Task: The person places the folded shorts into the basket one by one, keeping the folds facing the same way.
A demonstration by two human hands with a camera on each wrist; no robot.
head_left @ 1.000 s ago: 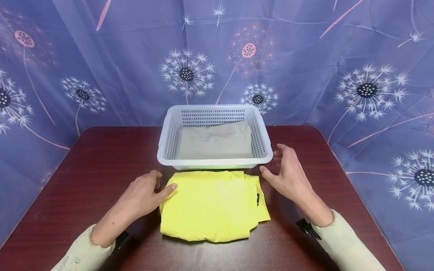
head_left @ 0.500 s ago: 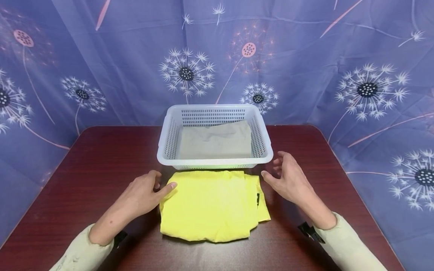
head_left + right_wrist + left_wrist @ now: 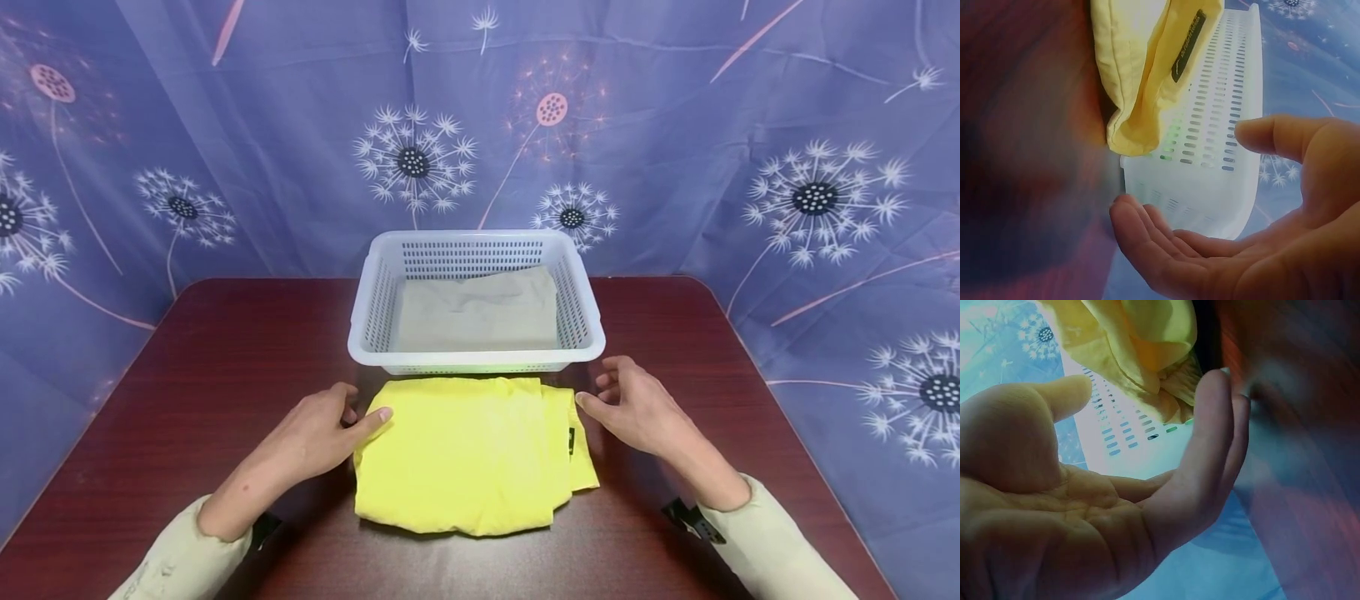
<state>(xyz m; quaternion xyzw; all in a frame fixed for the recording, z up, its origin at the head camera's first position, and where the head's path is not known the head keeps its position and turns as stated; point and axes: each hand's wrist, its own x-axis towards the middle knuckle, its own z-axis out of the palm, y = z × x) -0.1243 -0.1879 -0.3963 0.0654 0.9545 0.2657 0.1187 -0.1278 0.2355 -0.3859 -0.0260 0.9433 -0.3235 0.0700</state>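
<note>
A folded yellow garment (image 3: 457, 454) lies flat on the table, with a small black label (image 3: 572, 441) near its right end. At its left end is my left hand (image 3: 318, 429), the thumb reaching over the garment's edge. The left wrist view shows those fingers relaxed and nothing gripped. My right hand (image 3: 637, 408) is beside the garment's upper right corner, its thumb tip close to the cloth. In the right wrist view, thumb and fingers stand wide apart with nothing held; the label (image 3: 1189, 45) shows on the folded edge.
Just behind the garment stands a white perforated plastic basket (image 3: 480, 358). A folded greyish cloth (image 3: 480, 317) lies inside it. The dark red table (image 3: 247, 333) reaches back to a blue curtain (image 3: 300, 125) with a dandelion print.
My right hand has come down along the basket's right side, closer to the garment's right end. The left hand, garment and basket stay nearly the same.
</note>
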